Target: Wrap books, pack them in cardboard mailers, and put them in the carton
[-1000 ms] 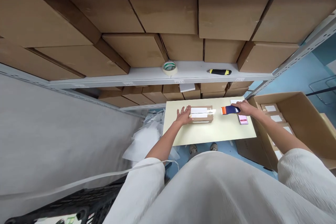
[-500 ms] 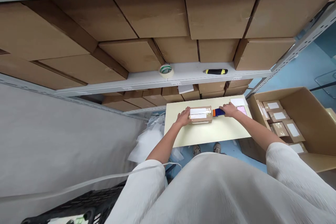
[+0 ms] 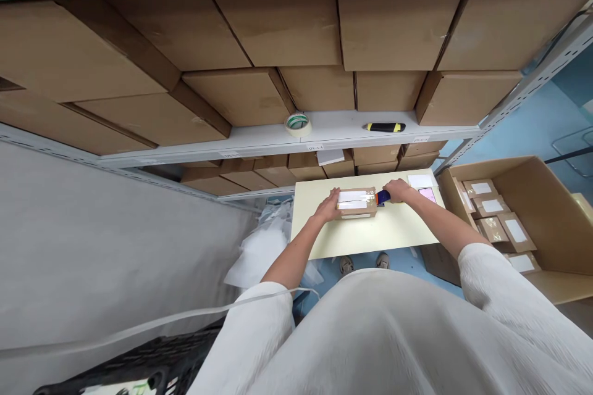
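Note:
A small brown box (image 3: 356, 211) with two white labels and clear tape on its top lies on the pale yellow board (image 3: 370, 237). My left hand (image 3: 330, 206) rests against the box's left end, fingers along its side and top edge. My right hand (image 3: 397, 191) is closed around a dark blue tool (image 3: 383, 197) at the box's right end. The tool's orange part is mostly hidden. To the right of my right hand lie a white paper (image 3: 420, 181) and a pink-screened phone (image 3: 427, 195).
A tape roll (image 3: 298, 124) and a yellow-black cutter (image 3: 385, 127) lie on the grey shelf (image 3: 338, 129) among large cartons (image 3: 278, 24). A big open carton (image 3: 546, 216) with labelled boxes stands right. White plastic (image 3: 259, 253) lies left, a black crate (image 3: 185, 349) lower left.
My right hand has moved slightly left, nearer the box, with the blue tool; less of the tool's orange part shows. The view has shifted slightly.

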Motion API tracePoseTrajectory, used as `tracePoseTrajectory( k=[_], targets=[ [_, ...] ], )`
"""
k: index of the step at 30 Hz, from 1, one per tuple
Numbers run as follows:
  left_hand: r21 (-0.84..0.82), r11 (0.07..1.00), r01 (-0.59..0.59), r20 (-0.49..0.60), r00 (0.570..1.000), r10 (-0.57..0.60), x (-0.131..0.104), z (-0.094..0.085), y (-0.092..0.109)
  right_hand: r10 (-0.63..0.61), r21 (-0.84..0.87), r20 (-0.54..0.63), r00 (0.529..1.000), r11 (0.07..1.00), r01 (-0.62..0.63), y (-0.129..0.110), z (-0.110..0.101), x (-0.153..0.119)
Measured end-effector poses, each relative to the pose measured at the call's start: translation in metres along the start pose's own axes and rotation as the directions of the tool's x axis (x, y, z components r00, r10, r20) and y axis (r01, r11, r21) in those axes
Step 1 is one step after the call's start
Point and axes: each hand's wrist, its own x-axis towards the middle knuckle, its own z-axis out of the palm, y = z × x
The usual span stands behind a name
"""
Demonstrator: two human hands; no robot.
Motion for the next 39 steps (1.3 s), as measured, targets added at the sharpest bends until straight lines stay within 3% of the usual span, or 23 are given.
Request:
tracePoseTrajectory(
  k=[11, 23, 28, 31, 35, 39],
  targets=[
    [-0.023, 0.999, -0.027, -0.014, 1.0, 0.027, -0.002, 0.0, 0.003, 0.047, -0.027, 0.064, 0.997, 0.999, -0.045, -0.01, -0.013, 0.014],
    [-0.011, 1.0, -0.002, -0.018, 1.0, 0.002, -0.006, -0.003, 0.011, 0.076, -0.002, 0.078, 0.994, 0.997, -0.076, -0.014, -0.016, 0.009],
    [-0.013, 1.0, 0.009, -0.013, 1.0, -0.009, -0.004, -0.003, 0.009, 0.021, -0.083, 0.016, 1.0, 0.996, -0.019, -0.012, -0.015, 0.008],
    [-0.026, 1.0, 0.007, -0.014, 1.0, -0.007, -0.002, -0.003, 0.009, 0.01, -0.109, -0.01, 1.0, 0.994, -0.011, -0.022, -0.01, 0.008],
    [-0.033, 0.999, 0.03, -0.015, 0.999, -0.031, -0.002, -0.001, 0.009, -0.038, -0.084, 0.05, 0.998, 0.996, 0.042, -0.04, 0.009, 0.007],
    [-0.048, 0.998, 0.041, -0.008, 0.999, -0.041, -0.005, -0.001, 0.008, 0.078, 0.047, 0.064, 0.995, 0.996, -0.081, -0.016, 0.025, -0.004]
  ],
)
